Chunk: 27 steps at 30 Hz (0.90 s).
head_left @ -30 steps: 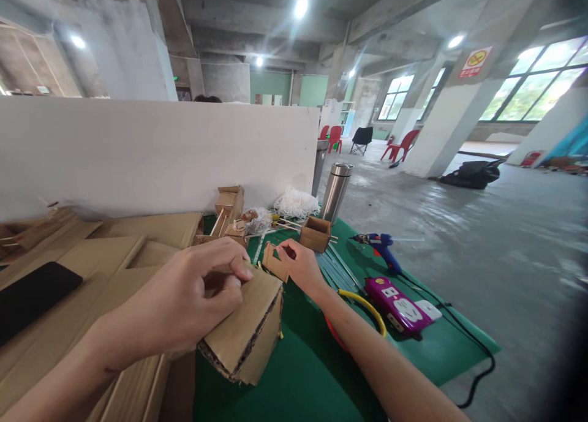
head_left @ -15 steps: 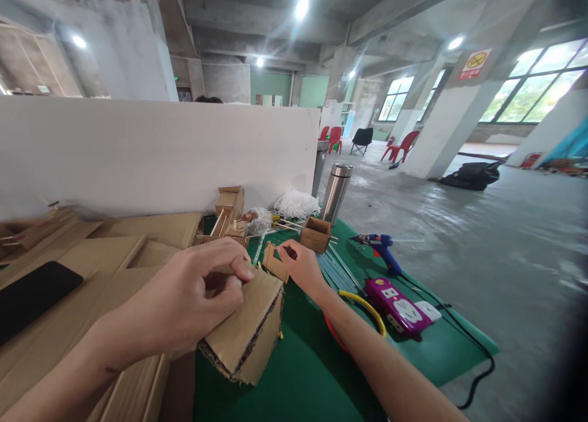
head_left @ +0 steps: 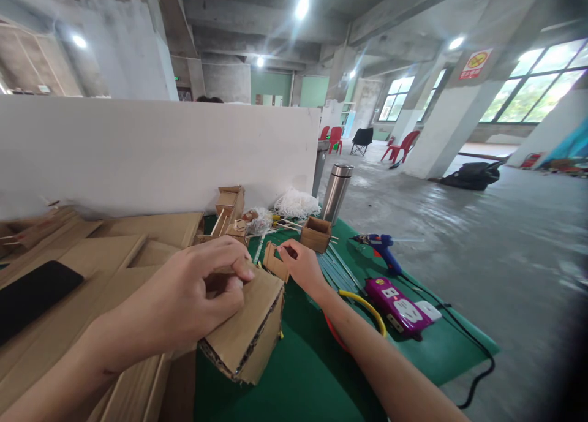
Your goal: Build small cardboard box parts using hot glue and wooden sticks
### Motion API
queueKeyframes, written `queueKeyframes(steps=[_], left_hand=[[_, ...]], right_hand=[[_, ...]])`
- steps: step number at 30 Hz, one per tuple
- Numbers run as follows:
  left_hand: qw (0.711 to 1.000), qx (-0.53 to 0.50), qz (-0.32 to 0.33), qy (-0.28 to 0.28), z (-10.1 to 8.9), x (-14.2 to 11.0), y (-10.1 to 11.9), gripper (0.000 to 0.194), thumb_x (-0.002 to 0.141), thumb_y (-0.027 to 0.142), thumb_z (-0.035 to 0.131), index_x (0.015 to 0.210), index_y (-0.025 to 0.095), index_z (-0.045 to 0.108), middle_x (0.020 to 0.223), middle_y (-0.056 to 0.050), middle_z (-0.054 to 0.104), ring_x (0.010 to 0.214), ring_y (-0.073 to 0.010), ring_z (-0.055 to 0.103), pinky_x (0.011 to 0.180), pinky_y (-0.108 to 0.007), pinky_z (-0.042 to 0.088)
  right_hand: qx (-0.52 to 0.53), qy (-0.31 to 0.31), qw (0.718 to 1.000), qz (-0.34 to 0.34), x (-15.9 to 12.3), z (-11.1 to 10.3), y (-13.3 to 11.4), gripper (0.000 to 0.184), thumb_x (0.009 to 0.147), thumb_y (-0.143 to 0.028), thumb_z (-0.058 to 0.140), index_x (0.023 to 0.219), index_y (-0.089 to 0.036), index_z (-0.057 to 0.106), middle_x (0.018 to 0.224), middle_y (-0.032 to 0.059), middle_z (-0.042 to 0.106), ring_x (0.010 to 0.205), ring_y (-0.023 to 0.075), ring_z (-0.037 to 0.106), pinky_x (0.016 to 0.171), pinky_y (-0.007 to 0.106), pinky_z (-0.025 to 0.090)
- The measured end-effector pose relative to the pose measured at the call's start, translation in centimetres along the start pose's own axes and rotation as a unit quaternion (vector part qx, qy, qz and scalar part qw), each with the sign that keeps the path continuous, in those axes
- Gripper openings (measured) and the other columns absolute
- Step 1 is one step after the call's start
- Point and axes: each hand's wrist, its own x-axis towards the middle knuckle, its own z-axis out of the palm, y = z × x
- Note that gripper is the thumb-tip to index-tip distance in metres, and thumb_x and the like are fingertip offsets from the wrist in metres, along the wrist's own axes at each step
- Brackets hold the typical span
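Note:
A cardboard box with raw corrugated edges stands on the green table in front of me. My left hand is over its top at the left, thumb and fingers pinched together; whatever is between them is hidden. Just beyond the box is a small notched cardboard piece. My right hand is at that piece's right edge with thumb and forefinger closed in a pinch. I cannot tell whether the fingers grip the piece or something thin. Small yellow bits poke out at the box's side.
Cardboard sheets and a black phone lie left. Beyond are a small open cardboard box, white shredded strands and a steel flask. Rightward lie glue sticks, a blue glue gun, a purple power strip and a cord.

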Motion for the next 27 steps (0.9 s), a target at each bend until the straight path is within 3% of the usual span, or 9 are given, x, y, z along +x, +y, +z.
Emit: queueKeyframes(steps=[27], left_hand=[[1.000,0.019,-0.003,-0.002,-0.28,0.06,0.55,0.014,0.080,0.011,0.045,0.077,0.022,0.054,0.100,-0.003,0.069,0.093,-0.0190,0.066,0.068,-0.025,0.048]], right_hand=[[0.002,0.003,1.000,0.008,0.02,-0.09,-0.11,0.031,0.087,-0.041,0.049,0.078,-0.019,0.068,0.066,0.0023,0.066,0.061,0.0182,0.057,0.058,0.027,0.039]])
